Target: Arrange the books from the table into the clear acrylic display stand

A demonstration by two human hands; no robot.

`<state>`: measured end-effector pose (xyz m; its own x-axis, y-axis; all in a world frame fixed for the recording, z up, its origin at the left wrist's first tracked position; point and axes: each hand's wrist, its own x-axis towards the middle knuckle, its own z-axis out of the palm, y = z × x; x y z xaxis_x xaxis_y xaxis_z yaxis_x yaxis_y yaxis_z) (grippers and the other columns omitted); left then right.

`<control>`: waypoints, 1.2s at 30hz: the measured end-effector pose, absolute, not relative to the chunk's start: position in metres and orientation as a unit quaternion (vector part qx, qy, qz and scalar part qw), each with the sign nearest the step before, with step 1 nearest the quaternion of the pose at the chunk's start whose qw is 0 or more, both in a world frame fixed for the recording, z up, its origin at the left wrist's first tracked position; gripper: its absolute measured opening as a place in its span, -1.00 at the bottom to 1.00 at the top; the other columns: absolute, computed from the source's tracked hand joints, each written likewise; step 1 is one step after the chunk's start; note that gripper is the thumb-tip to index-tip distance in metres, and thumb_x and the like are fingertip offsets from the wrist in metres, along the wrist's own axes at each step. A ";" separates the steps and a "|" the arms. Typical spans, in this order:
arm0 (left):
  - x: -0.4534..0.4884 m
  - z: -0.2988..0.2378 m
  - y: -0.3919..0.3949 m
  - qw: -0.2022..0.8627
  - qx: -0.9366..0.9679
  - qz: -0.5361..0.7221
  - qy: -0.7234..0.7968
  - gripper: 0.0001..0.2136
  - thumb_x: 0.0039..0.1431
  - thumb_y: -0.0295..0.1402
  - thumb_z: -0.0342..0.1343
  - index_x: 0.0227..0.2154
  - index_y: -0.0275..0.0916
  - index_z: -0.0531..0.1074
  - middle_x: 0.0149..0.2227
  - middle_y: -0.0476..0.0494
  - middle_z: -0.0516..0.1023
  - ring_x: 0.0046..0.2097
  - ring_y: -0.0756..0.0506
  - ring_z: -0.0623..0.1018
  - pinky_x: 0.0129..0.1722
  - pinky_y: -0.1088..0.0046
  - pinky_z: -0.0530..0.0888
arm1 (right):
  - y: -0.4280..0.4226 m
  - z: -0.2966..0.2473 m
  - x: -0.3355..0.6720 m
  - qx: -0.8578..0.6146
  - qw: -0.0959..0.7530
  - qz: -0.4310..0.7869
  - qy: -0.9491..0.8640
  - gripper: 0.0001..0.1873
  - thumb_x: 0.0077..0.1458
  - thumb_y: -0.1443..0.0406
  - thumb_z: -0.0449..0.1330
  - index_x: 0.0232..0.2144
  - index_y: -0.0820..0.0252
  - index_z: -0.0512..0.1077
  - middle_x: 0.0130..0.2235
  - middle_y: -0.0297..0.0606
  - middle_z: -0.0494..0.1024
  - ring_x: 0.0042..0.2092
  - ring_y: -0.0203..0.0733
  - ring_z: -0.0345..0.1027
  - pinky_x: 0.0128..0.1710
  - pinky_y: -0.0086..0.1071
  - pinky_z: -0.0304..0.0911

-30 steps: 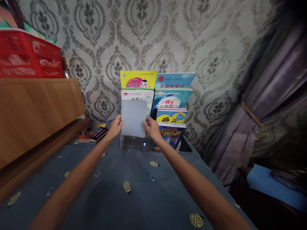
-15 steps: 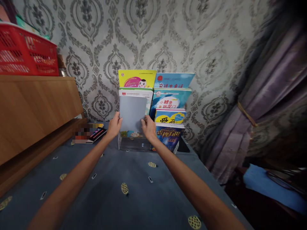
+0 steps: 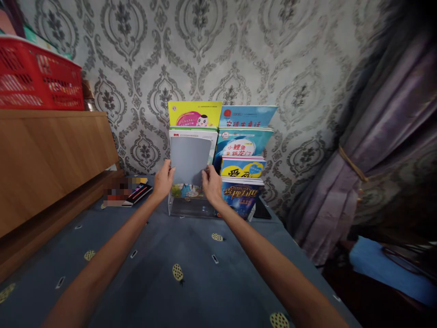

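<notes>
Both my hands hold a plain grey book upright in front of a clear tiered book stand. My left hand grips the book's lower left edge and my right hand grips its lower right edge. The grey book covers most of a white book with a red label in the stand's left column. Behind that stands a yellow book. The right column holds several blue and yellow children's books. A colourful cover shows just below the grey book.
The stand sits on a blue-grey patterned cloth against a damask wall. A wooden cabinet on the left bears a red basket. Flat books lie left of the stand. Purple curtains hang at the right.
The grey book has risen from the stand's front slot to cover the white book behind it, uncovering a colourful cover below. Both hands moved up with it.
</notes>
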<state>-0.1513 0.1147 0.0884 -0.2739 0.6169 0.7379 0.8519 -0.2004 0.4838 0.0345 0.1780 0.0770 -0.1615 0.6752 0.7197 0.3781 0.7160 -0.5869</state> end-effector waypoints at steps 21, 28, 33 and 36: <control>-0.156 0.076 0.117 0.141 -0.611 -0.501 -0.596 -0.83 0.27 -0.30 -0.01 -0.43 -0.17 0.20 -0.41 0.00 0.30 -0.32 -0.05 0.31 -0.27 0.47 0.23 | 0.180 0.049 0.032 -0.362 0.573 0.081 -0.731 -0.75 0.19 0.32 -0.04 -0.12 0.19 0.33 -0.22 -0.13 0.39 -0.19 -0.05 0.29 -0.12 -0.20 0.25; -0.156 0.061 0.114 0.121 -0.613 -0.482 -0.614 -0.78 0.27 -0.29 0.02 -0.49 -0.18 0.22 -0.45 0.03 0.31 -0.37 -0.04 0.29 -0.33 0.47 0.18 | 0.178 0.044 0.037 -0.369 0.553 0.070 -0.743 -0.75 0.16 0.34 -0.03 -0.14 0.22 0.35 -0.22 -0.08 0.42 -0.16 -0.03 0.31 -0.11 -0.18 0.28; -0.155 0.063 0.109 0.139 -0.618 -0.436 -0.640 -0.79 0.30 -0.28 0.02 -0.46 -0.18 0.28 -0.42 -0.01 0.38 -0.36 -0.07 0.34 -0.34 0.45 0.15 | 0.178 0.036 0.038 -0.370 0.553 0.090 -0.741 -0.63 0.15 0.35 -0.02 0.01 0.25 0.30 -0.17 -0.04 0.48 -0.15 -0.02 0.36 -0.07 -0.13 0.31; -0.152 0.066 0.106 0.168 -0.622 -0.393 -0.656 -0.80 0.32 -0.25 0.01 -0.42 -0.17 0.32 -0.39 -0.07 0.42 -0.32 -0.11 0.38 -0.33 0.43 0.17 | 0.177 0.031 0.039 -0.374 0.545 0.107 -0.743 -0.55 0.14 0.35 -0.03 0.10 0.30 0.25 -0.11 0.02 0.50 -0.11 0.01 0.39 -0.04 -0.09 0.32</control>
